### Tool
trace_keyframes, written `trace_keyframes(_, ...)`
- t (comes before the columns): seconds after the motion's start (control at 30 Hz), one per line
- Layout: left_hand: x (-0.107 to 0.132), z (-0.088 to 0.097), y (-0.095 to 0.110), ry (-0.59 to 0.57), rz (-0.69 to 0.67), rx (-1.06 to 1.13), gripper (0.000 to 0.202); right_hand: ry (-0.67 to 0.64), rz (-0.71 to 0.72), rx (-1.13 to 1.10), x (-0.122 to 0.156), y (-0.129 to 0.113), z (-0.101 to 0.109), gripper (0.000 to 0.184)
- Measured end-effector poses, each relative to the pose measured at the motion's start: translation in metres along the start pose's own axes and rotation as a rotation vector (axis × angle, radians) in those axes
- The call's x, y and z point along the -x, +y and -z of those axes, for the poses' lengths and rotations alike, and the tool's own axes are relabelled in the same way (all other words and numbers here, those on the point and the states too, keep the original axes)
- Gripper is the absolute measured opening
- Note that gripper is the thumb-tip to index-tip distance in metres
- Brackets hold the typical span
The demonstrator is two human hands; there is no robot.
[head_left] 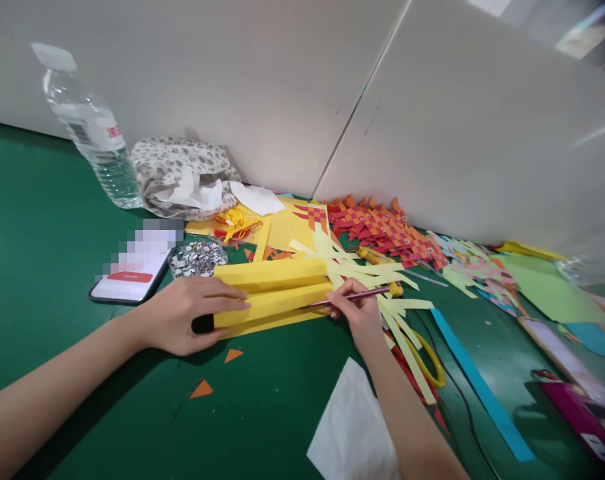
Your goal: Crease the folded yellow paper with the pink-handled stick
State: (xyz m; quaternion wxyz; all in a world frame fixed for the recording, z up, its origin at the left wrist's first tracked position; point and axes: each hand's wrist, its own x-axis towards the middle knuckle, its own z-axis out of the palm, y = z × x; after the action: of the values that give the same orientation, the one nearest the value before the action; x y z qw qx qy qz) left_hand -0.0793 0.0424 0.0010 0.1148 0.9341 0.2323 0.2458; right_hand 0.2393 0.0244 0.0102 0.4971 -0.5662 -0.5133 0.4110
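My left hand [187, 315] lies on the left end of a folded yellow paper [275, 293] on the green table [42, 267], fingers stretched flat over it and pressing it down. Something black shows under the thumb. My right hand [356, 308] is closed in a pinch round a thin pink pencil [355, 295], whose tip touches the right part of the yellow paper. Pale yellow paper strips [382, 280] fan out just beyond the right hand.
A phone [132, 280] and a dish of googly eyes [198, 258] lie left of the paper. A water bottle [95, 137] and patterned cloth pouch [182, 177] stand by the wall. Woven orange paper fish [382, 230], yellow scissors [425, 353], a blue strip [482, 390] and white tissue [355, 427] lie right.
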Motion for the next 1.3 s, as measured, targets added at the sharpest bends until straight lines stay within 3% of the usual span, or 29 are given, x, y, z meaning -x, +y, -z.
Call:
trace_keyframes(0.2, -0.002, -0.005, -0.002, 0.040, -0.010, -0.028, 0.038, 0.028, 0.062, -0.021, 0.003, -0.001, -0.002, 0.027)
trace_keyframes(0.33, -0.005, -0.008, -0.001, 0.004, 0.019, -0.043, 0.037, 0.007, 0.089, -0.082, 0.009, -0.005, -0.013, 0.029)
trace_keyframes(0.83, -0.013, -0.020, 0.010, -0.015, 0.136, -0.114, 0.035, -0.153, -0.037, -0.032, 0.026, -0.012, -0.056, 0.032)
trace_keyframes(1.1, -0.011, -0.016, 0.006, -0.080, 0.138, -0.067, 0.037, -0.218, -0.092, -0.063, 0.025, -0.008, -0.058, 0.030)
trace_keyframes(1.3, -0.010, -0.017, 0.005, -0.072, 0.126, -0.083, 0.036, -0.134, -0.066, -0.020, 0.018, -0.007, -0.037, 0.031)
